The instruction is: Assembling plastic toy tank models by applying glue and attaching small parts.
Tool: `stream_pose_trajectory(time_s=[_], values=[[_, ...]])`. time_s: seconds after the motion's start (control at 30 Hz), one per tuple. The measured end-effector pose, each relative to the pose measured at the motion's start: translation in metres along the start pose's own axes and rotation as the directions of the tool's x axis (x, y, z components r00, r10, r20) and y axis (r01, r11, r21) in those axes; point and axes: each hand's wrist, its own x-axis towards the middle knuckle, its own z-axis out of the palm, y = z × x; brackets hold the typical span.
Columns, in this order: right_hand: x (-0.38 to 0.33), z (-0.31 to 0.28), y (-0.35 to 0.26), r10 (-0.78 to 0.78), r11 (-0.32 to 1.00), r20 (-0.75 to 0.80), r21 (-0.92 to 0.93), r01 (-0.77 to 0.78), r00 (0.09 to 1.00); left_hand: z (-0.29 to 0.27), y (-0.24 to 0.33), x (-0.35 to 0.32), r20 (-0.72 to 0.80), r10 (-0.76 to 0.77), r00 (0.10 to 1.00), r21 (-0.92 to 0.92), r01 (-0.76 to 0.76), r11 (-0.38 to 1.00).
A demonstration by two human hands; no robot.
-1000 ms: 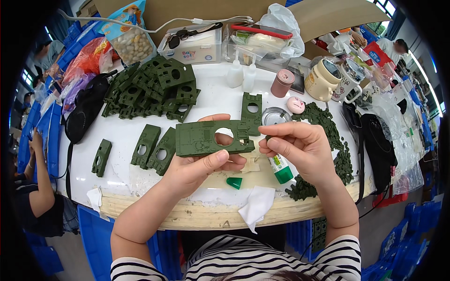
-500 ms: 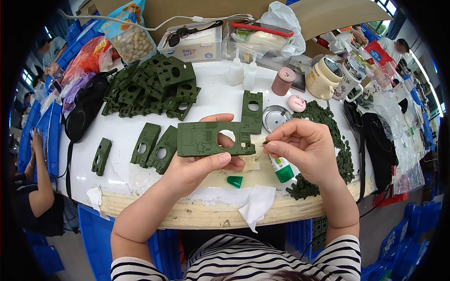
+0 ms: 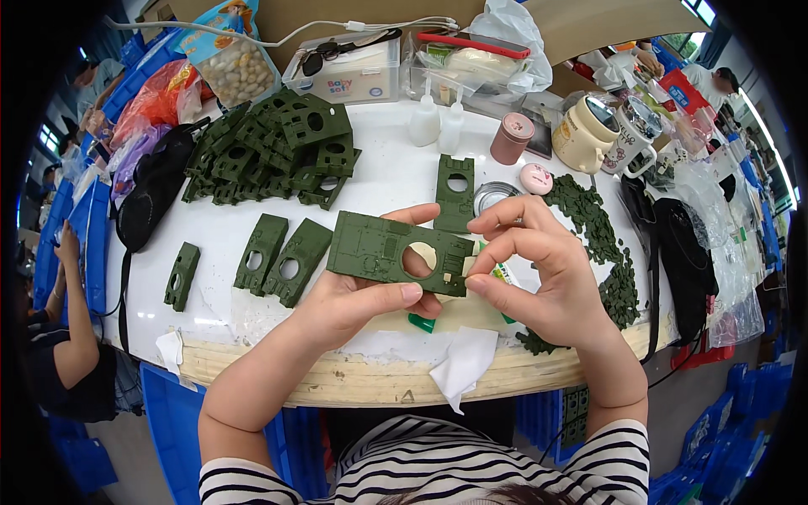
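My left hand (image 3: 353, 307) is closed round a dark green plastic model tank hull (image 3: 366, 244), thumb along its near edge and fingers beneath. The hull is tilted, its round hole facing up and its right end lower. My right hand (image 3: 551, 282) is at that right end, thumb and index finger close together against the corner by a small square opening. Whatever lies between those fingertips is too small or hidden to make out. Behind my right hand a white and green glue tube (image 3: 503, 273) is mostly covered. A green cap (image 3: 420, 323) lies below the hull.
Similar hulls (image 3: 299, 263) lie at left and behind, with a large pile (image 3: 278, 143) beyond. Small green parts (image 3: 619, 295) heap at right. White dropper bottles (image 3: 424, 122), a pink canister (image 3: 512, 139), a round metal dish (image 3: 497, 195) and mugs (image 3: 582, 135) stand farther back. Tissue (image 3: 463, 362) overhangs the front edge.
My right hand has brought its pinched fingers, which held a tiny green part, against the hull's right end. The hull has shifted slightly right and tilted, right end down.
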Motion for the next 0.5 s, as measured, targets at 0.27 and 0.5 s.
stream_pose_trajectory(time_s=[0.27, 0.5], values=[[-0.0013, 0.0047, 0.0012, 0.037, 0.999, 0.040, 0.037, -0.039, 0.998, -0.0056, -0.0025, -0.0008, 0.064, -0.020, 0.998, -0.010, 0.020, 1.000], [-0.0014, 0.0054, 0.0028, 0.036, 0.998, 0.048, 0.042, -0.038, 0.998, -0.0054, -0.0020, -0.0007, 0.077, -0.032, 0.996, -0.009, 0.033, 0.999]])
